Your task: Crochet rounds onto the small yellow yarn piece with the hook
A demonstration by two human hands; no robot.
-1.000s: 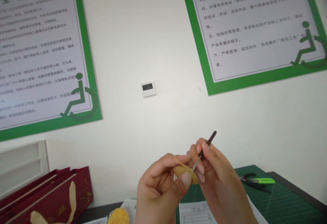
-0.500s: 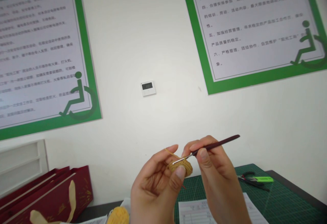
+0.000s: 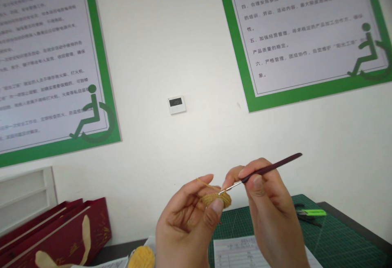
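Between the thumb and fingers of my left hand is a small mustard-yellow crochet piece. A strand of the same yarn runs over my raised left index finger. My right hand grips a crochet hook by its dark maroon handle. The hook's thin metal shaft points down-left, and its tip meets the upper edge of the crochet piece. A bit of red thread shows just below my left thumb. The left fingers behind the piece are partly hidden.
A green cutting mat carries printed paper, black-handled pliers and a bright green tool. A yellow yarn ball lies at the front, beside dark red gift bags. Posters and a thermostat hang on the wall.
My right hand has drawn the crochet hook back up and to the right, so less of its shaft lies across the crochet piece. My left hand stays almost still.
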